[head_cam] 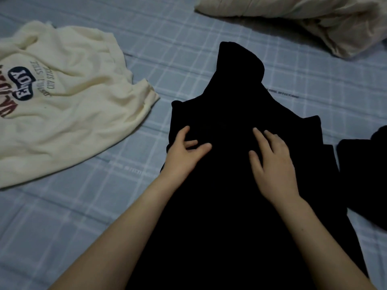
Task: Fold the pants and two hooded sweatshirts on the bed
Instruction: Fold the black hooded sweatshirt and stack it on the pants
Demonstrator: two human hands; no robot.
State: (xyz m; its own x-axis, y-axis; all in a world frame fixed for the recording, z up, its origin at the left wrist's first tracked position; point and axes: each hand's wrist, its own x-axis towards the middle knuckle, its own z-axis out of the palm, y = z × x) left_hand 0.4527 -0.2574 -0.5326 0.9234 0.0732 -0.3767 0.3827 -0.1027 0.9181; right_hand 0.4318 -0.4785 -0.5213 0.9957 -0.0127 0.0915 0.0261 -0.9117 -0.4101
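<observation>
Left hand (184, 151): fingers spread flat on black hooded sweatshirt (234, 195) (hood pointing away).
Right hand (272, 162): likewise flat, holding nothing.

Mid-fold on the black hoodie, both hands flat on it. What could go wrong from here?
1. The hood sticks out beyond the rest of the hoodie; folding up now may leave it bunched.
2. The pants lie close on the right, black beside black in dim light; the right hand might snag their edge.
3. The left hand and the right only press flat, so folded layers may slip when lifted.
</observation>
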